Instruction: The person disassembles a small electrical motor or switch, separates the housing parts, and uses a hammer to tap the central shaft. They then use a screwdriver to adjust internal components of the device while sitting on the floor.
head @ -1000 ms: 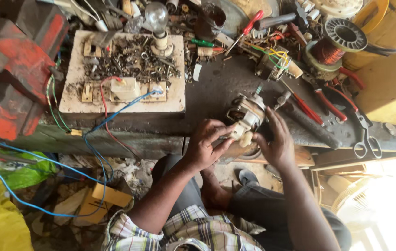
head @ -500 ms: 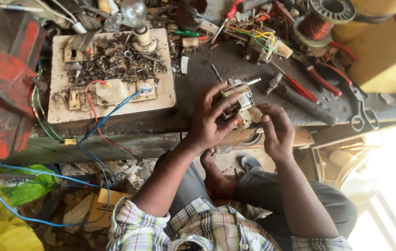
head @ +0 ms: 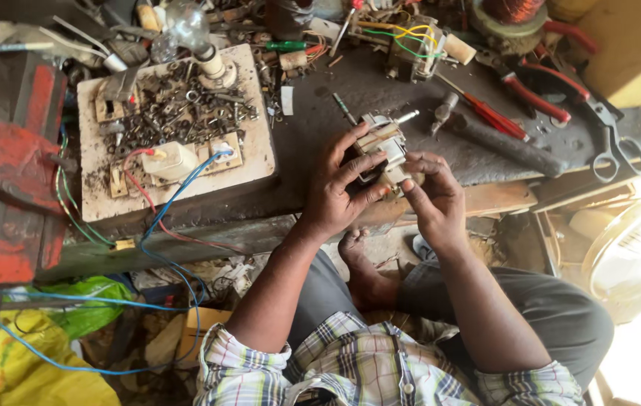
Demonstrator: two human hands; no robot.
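My left hand [head: 339, 188] grips a small grey metal motor part [head: 380, 143] with a short shaft sticking out toward the right. It is held just above the front edge of the dark workbench [head: 411, 90]. My right hand [head: 432, 199] is at the part's lower right, its fingertips pinching at the underside of the part. Whether something small sits between those fingertips cannot be told.
A pale wooden board [head: 257, 162] with a bulb holder, loose screws and red and blue wires lies to the left. Red-handled pliers [head: 535, 94], a screwdriver [head: 489, 113] and scissors [head: 613, 143] lie to the right. A red machine [head: 5, 173] stands far left. A copper coil [head: 512, 11] sits at the back.
My left hand has turned the motor part and drawn it slightly nearer. My right hand has shifted from beside the part to its lower right edge. The view has moved closer.
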